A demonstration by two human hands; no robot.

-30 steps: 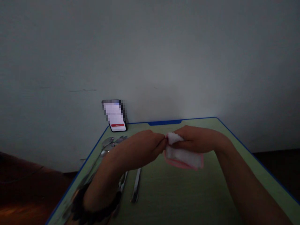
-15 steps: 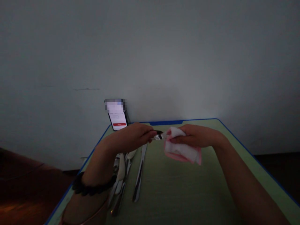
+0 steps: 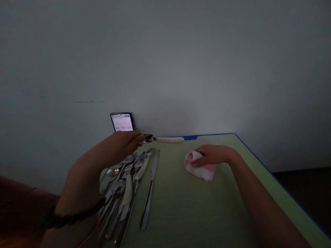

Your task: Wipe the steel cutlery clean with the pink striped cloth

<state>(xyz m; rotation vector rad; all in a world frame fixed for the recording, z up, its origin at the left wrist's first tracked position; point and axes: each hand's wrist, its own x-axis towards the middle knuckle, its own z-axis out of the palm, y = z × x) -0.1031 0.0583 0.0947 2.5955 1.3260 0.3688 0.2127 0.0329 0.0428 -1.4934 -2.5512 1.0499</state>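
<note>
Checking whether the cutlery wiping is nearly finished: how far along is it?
Hard to tell what is already wiped: a pile of cutlery and a knife lie on the green table, none visibly sorted apart. In hand: the left hand holds a white-handled utensil above the pile, apart from the cloth under the right hand. The pile may remain.

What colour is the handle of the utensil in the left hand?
White or cream; the handle sticks out to the right of the left hand, seen in the head view.
</note>
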